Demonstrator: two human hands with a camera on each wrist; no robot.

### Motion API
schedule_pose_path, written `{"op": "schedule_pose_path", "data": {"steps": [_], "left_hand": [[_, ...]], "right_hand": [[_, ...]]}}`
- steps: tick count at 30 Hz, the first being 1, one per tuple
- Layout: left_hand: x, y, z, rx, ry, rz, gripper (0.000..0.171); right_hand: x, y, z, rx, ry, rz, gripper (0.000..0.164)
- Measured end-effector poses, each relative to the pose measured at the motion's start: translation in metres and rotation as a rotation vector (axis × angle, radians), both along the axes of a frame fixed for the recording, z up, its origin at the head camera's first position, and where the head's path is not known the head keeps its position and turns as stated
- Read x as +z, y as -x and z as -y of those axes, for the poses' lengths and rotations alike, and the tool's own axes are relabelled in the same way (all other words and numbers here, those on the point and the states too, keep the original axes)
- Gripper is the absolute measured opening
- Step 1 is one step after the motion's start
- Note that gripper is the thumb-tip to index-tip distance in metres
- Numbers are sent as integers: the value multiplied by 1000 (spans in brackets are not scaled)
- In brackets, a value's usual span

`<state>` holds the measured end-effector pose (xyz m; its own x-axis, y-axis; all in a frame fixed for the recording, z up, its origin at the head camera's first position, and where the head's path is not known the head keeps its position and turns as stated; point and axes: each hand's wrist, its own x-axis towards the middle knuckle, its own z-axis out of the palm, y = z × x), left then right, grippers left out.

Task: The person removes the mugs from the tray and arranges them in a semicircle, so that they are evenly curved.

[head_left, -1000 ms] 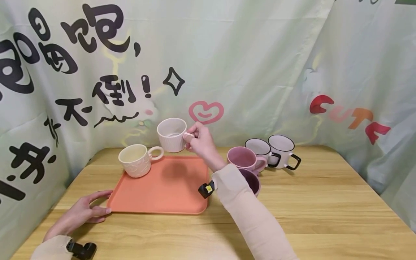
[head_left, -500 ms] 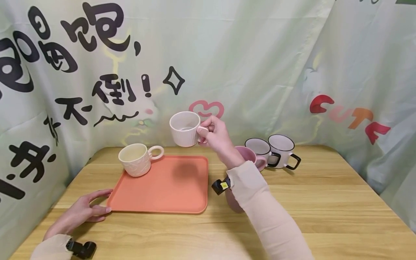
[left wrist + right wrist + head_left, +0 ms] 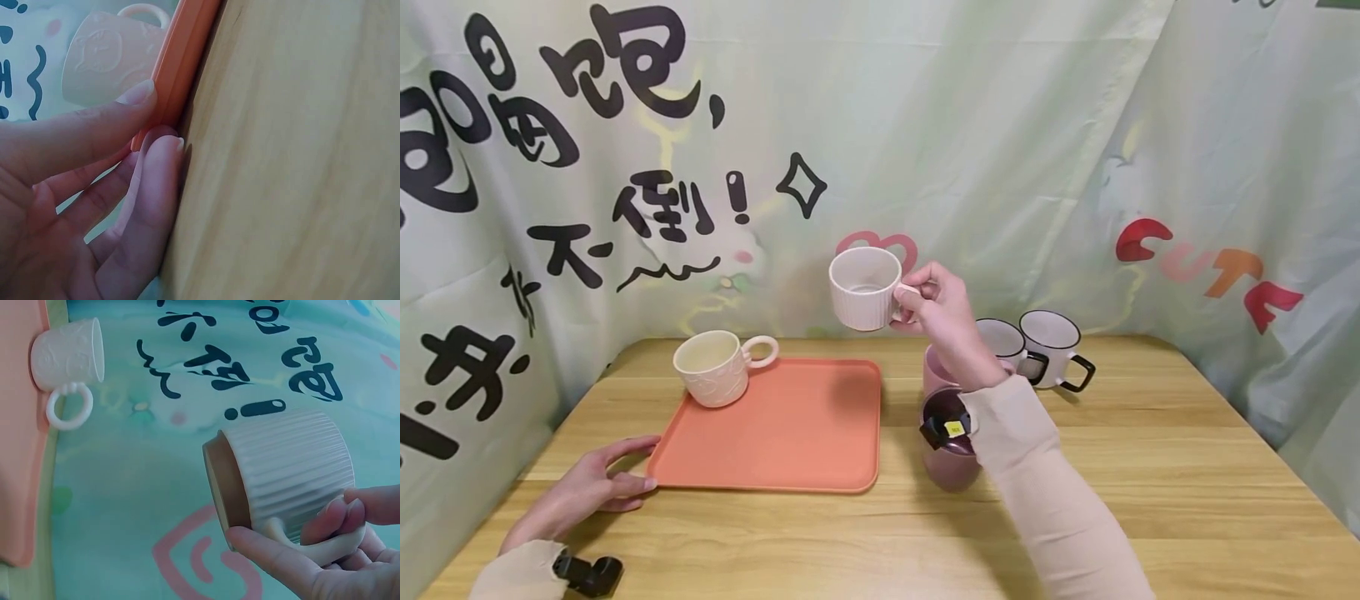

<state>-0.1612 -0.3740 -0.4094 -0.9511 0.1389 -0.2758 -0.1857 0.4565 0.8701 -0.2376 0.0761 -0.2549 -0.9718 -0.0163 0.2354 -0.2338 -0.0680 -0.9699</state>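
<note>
Pale green printed curtain (image 3: 985, 167) behind a wood-grain tabletop (image 3: 1150, 500). Raised off the surface is a ribbed white mug (image 3: 859, 304), its shadow falling on the far right part of an orange tray (image 3: 775, 450). The right hand (image 3: 946, 321) pinches its handle, with one finger set against the base; this hold presumably leaves the rim free and checks any tilt, the mouth facing upward. Vertical fluting covers the outside, the interior is smooth and pale, and a plain brown band rings the foot, as the right wrist view shows. On the tray's far left corner stands a cream mug (image 3: 715, 379) with raised relief and a ring handle, probably set to one side so that the remaining surface is usable. At the near left corner the left hand (image 3: 598, 487) pinches the tray's edge between thumb and finger, apparently to steady it. Right of the tray, beneath the right forearm, stand a mauve mug (image 3: 951, 468) and a partly hidden pink mug (image 3: 934, 367); beyond them are two black-rimmed white mugs (image 3: 1048, 357).
</note>
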Motion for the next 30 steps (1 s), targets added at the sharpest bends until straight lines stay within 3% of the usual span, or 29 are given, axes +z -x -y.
{"op": "schedule_pose_path", "data": {"steps": [30], "left_hand": [[-1,-1,0,13,-3,-1,81]], "right_hand": [[-13,-5,-65,-65,21,-5,9]]}}
